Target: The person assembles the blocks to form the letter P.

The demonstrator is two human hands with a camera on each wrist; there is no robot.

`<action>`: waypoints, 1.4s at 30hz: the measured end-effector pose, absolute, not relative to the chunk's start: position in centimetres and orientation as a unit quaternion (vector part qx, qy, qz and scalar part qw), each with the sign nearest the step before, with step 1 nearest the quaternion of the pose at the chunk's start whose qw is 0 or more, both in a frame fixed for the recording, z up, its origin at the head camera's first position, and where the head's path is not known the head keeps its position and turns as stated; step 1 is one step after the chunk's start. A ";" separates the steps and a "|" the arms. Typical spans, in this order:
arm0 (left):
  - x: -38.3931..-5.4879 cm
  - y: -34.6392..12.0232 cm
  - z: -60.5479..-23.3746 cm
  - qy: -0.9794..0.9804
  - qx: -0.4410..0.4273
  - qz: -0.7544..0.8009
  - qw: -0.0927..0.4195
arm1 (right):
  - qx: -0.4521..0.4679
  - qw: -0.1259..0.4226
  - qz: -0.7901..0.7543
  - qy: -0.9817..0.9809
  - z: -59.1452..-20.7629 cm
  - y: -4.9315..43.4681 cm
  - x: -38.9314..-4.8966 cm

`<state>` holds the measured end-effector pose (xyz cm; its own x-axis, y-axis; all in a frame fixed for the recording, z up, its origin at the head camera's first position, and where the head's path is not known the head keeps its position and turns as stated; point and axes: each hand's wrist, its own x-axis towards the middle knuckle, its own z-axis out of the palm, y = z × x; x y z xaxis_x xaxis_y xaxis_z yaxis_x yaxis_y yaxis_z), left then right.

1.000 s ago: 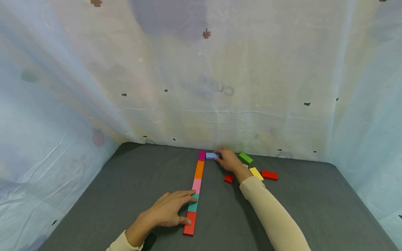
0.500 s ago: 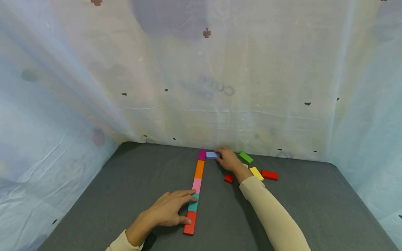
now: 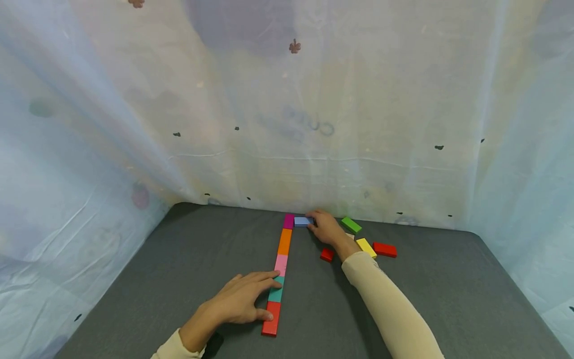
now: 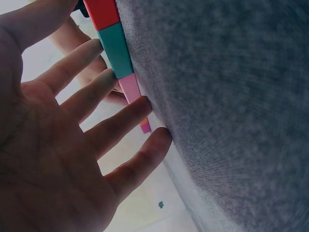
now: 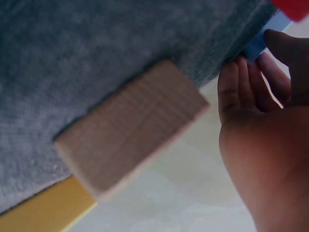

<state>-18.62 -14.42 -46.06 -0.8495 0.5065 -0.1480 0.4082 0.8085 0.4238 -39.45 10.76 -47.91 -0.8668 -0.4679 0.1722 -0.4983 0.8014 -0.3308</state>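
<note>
A straight row of flat blocks runs away from me in the head view: red (image 3: 271, 326), teal (image 3: 275, 294), pink (image 3: 280, 264), orange (image 3: 284, 242) and magenta (image 3: 289, 221) at the far end. My left hand (image 3: 242, 299) lies along the row's left side, thumb at the red block and fingertips on the teal and pink ones. The left wrist view shows its fingers (image 4: 123, 123) spread and fairly straight. At the far end, my right hand (image 3: 329, 230) pinches a light blue block (image 3: 302, 222) by its right end. That block lies crosswise beside the magenta one.
Right of the row lie loose blocks: green (image 3: 351, 226), yellow (image 3: 366, 248), red (image 3: 384, 250) and a small red one (image 3: 327, 255). A plain wooden block (image 5: 133, 128) is partly hidden by my right arm. A pale patterned curtain (image 3: 358, 124) surrounds the grey table (image 3: 202, 244).
</note>
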 end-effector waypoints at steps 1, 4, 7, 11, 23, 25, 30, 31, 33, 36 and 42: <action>-18.6 -14.4 -46.1 0.942 0.243 0.192 0.128 | 0.254 0.041 0.186 -0.948 -47.9 10.8 -39.4; -18.6 -14.4 -46.0 0.942 0.242 0.193 0.129 | 0.256 0.044 0.191 -0.947 -47.9 10.8 -39.4; -18.6 -14.4 -46.0 0.942 0.241 0.193 0.131 | 0.258 0.045 0.199 -0.944 -47.9 10.8 -39.4; -18.6 -14.4 -46.0 0.943 0.239 0.191 0.131 | 0.260 0.045 0.208 -0.942 -48.1 10.8 -39.5; -18.5 -14.3 -46.0 0.944 0.240 0.189 0.125 | 0.276 0.053 0.210 -0.936 -48.0 10.8 -39.5; -18.5 -14.3 -45.9 0.944 0.239 0.190 0.124 | 0.275 0.052 0.211 -0.936 -48.0 10.8 -39.6; -18.5 -14.3 -45.8 0.944 0.241 0.190 0.124 | 0.275 0.052 0.208 -0.937 -48.0 10.8 -39.5; -18.5 -14.3 -45.8 0.943 0.242 0.190 0.123 | 0.275 0.052 0.208 -0.937 -48.1 10.8 -39.5; -18.5 -14.4 -45.8 0.943 0.243 0.191 0.122 | 0.274 0.052 0.208 -0.938 -48.1 10.8 -39.5; -18.5 -14.3 -45.9 0.944 0.242 0.190 0.121 | 0.274 0.052 0.208 -0.938 -48.0 10.8 -39.4; -18.6 -14.2 -45.9 0.946 0.237 0.186 0.120 | 0.272 0.042 0.202 -0.940 -48.0 10.8 -39.4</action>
